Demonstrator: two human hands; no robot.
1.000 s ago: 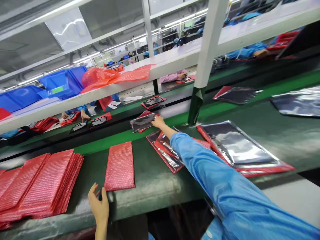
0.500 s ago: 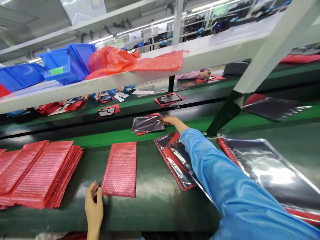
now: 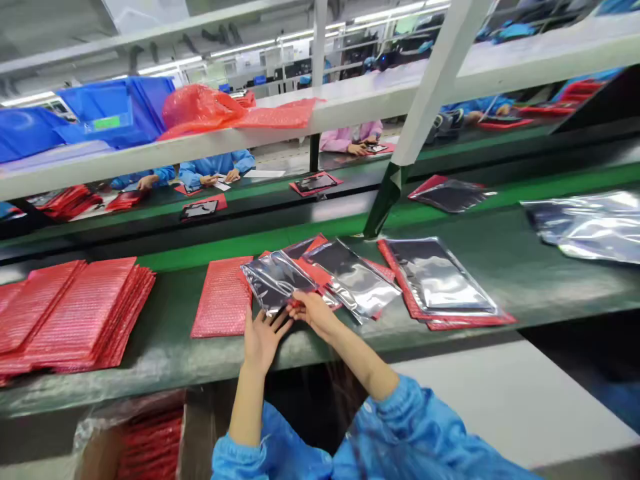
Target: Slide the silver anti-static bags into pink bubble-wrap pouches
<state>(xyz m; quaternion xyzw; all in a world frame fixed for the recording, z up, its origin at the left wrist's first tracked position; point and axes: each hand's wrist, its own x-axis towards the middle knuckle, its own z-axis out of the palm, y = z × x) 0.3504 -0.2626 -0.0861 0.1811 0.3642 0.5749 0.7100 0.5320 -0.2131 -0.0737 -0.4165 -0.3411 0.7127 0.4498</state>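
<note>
My right hand (image 3: 313, 313) grips the lower right corner of a dark item in a clear bag (image 3: 277, 277). Below that bag's lower edge, my left hand (image 3: 263, 339) has its fingers spread, palm up. Left of them lies a red bubble-wrap pouch (image 3: 220, 300), its right edge partly under the held bag. Another bagged dark item (image 3: 353, 277) rests on red pouches to the right. Farther right, a clear-bagged dark panel (image 3: 440, 277) lies on red pouches.
Stacked red pouches (image 3: 80, 313) lie at left on the green bench. An open box (image 3: 183, 433) of red pouches stands below. A slanted post (image 3: 425, 87) and shelf with blue bins (image 3: 110, 110) rise beyond. Co-workers' hands (image 3: 357, 148) work across the belt.
My right hand has come back from the belt with the bagged item. My left hand has moved right and opened under it. The view has shifted right.
</note>
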